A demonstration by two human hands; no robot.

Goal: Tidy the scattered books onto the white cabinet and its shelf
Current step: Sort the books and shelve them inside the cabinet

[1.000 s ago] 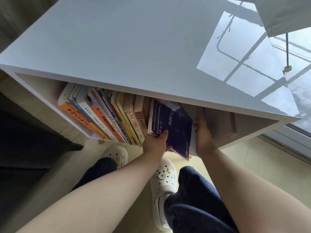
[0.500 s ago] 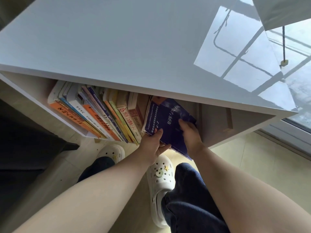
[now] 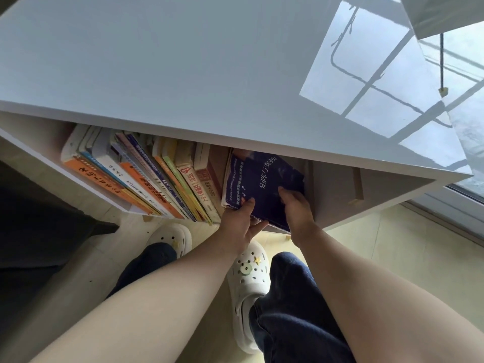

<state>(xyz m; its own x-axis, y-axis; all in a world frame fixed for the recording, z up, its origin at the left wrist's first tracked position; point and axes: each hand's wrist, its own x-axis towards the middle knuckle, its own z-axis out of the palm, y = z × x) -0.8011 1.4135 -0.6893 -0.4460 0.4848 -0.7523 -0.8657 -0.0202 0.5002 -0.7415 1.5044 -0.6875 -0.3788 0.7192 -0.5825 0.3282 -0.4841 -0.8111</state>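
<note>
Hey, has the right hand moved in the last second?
Yes. The right hand has shifted left, toward the shelved row of books, from beside the dark blue book onto its cover.

The white cabinet has a glossy top. On its shelf a row of books leans left, spines outward. A dark navy book tilts at the row's right end and juts past the shelf's front edge, with the left hand and right hand gripping it.

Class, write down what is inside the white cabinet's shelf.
Leaning books fill the left; beside them the left hand and right hand hold a dark blue book. The cabinet top hides the books' upper ends and the shelf's back.
</note>
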